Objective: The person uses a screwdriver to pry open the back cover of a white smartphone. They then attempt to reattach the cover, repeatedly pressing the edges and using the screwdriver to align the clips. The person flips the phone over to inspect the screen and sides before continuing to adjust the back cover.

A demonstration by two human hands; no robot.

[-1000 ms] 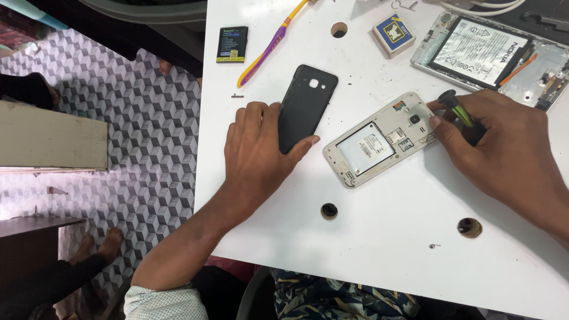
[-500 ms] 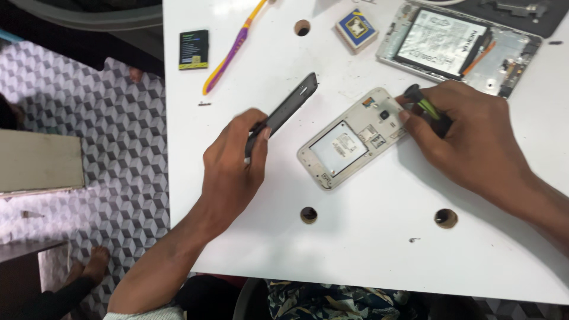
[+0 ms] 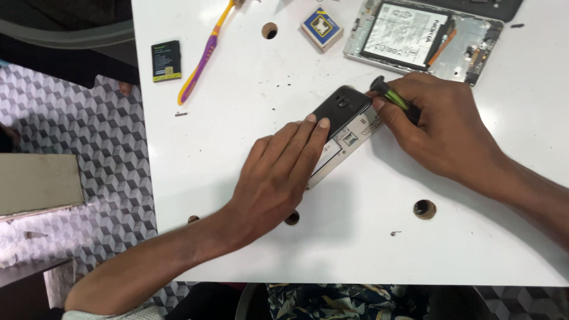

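Refitting the back cover: left hand (image 3: 278,172), fingers flat and together, presses the black cover (image 3: 341,109) onto the phone (image 3: 347,142) at mid-table (image 3: 237,118); right hand (image 3: 435,133), closed around a screwdriver (image 3: 391,98), steadies the top edge. Next move likely calls for even pressure along the still-open edge

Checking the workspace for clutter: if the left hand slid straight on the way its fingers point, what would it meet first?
Past the black back cover under its fingertips, the left hand would probably meet the screwdriver in the right hand.
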